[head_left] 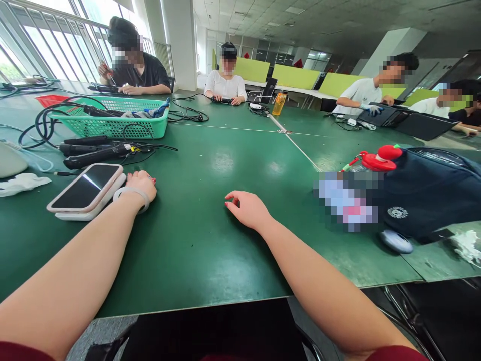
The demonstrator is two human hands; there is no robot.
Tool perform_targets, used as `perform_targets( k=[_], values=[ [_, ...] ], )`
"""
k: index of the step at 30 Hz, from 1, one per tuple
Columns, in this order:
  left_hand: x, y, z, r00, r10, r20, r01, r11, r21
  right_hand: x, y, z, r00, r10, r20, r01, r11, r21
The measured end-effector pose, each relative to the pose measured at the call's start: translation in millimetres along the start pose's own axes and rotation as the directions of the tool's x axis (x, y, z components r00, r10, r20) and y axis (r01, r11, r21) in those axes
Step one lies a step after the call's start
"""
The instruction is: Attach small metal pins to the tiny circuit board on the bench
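My left hand (142, 186) rests on the green table (188, 240), beside the right edge of a phone (88, 188) in a pale pink case. Its fingers are curled under, and what they hold, if anything, is hidden. A pale band circles that wrist. Under the phone lies a white flat object (78, 215). Toward the middle of the table, my right hand (250, 208) lies with fingers loosely bent. A gap shows between its thumb and forefinger, with nothing in it.
Beyond my left hand lie black handheld devices (97, 153), cables and a green basket (112, 125). A dark blue bag (432, 190), a red-lidded bottle (379, 160) and a mouse (396, 241) are at right. Several people sit around the table. An orange bottle (279, 104) stands farther back.
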State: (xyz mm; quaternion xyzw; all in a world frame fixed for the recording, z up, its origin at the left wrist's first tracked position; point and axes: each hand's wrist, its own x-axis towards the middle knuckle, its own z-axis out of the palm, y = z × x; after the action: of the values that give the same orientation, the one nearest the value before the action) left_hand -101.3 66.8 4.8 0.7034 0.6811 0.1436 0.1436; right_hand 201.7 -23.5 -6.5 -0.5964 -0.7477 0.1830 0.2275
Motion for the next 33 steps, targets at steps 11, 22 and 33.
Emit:
perform_targets(
  k=[11, 22, 33],
  values=[
    [-24.8, 63.7, 31.1, 0.990, 0.093, 0.103, -0.099, 0.993, 0.057, 3.0, 1.2, -0.5, 1.000, -0.018, 0.025, 0.018, 1.000, -0.017],
    [-65.7, 97.1, 44.9, 0.857, 0.473, 0.206, -0.109, 0.556, -0.824, 6.7, 5.0, -2.1, 0.990, -0.076, 0.117, 0.083, 0.995, -0.062],
    [-62.2, 96.3, 46.1, 0.867, 0.483, 0.124, -0.150, 0.489, -0.859, 5.5, 0.8, 2.2, 0.987, -0.108, 0.121, 0.119, 0.988, -0.096]
  ],
)
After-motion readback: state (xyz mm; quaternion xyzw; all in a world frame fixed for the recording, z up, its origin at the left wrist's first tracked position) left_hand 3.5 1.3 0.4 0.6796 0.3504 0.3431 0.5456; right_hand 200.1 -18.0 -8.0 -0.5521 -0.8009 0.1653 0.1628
